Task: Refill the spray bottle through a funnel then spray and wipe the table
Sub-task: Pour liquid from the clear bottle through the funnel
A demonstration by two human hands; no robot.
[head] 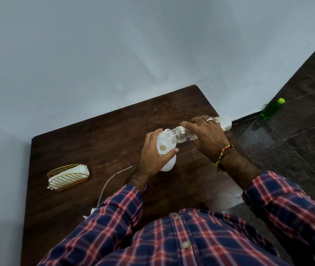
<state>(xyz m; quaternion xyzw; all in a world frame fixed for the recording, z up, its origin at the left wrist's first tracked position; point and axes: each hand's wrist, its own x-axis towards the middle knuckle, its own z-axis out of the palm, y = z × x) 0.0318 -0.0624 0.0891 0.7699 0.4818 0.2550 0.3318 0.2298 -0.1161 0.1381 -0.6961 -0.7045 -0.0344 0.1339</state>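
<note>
Spray bottle (167, 160) stood on table (95, 143), funnel (163, 144) seated on top, both gripped by left hand (152, 152). Clear bottle (179, 134) tipped sideways, mouth over funnel, grasped by right hand (206, 133).

My left hand (153, 150) curled around something with thumb extended right; my right hand (203, 133) gripped from above, both forearms angled inward.

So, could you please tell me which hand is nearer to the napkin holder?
Left. The left hand grips the funnel mid-table, with the napkin holder off to its left. The right hand holds the clear bottle beyond it, farther away.
</note>
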